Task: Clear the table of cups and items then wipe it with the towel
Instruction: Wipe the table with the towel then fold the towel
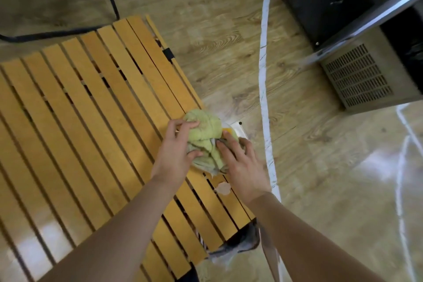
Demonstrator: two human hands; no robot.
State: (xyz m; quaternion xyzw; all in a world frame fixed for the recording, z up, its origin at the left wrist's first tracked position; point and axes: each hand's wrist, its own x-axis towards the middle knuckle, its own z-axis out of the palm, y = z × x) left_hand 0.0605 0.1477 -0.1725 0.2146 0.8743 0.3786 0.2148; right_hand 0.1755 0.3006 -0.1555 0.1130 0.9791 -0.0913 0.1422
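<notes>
Head view shows your fingers first: the left hand [177, 144] curls its fingers and thumb round one side of the towel [206, 142], and the right hand [242, 165] lays long, nearly straight fingers on the other side, pressing it. So the left hand holds the towel and the right hand pushes on it; neither hand has a cup. The towel is green and bunched into a ball. It sits at the right edge of the table [80, 110], partly over the edge. You seem to hold it from both sides to keep it in a tight lump, so it is ready for wiping. Just under the towel, past the table edge, a bit of something yellow and white [231, 129] peeks out; you cannot tell what it is. A small tan scrap [223, 188] lies on the slats close to your right wrist, and it may need picking up or wiping away. The table is made of yellow slats with dark gaps, so small bits could fall through when you wipe. No cups show on the part of the table in view, so the clearing looks mostly done and the wiping looks like the step now. Around the table is a wood floor [229, 41] with a white line [263, 89] on it.
</notes>
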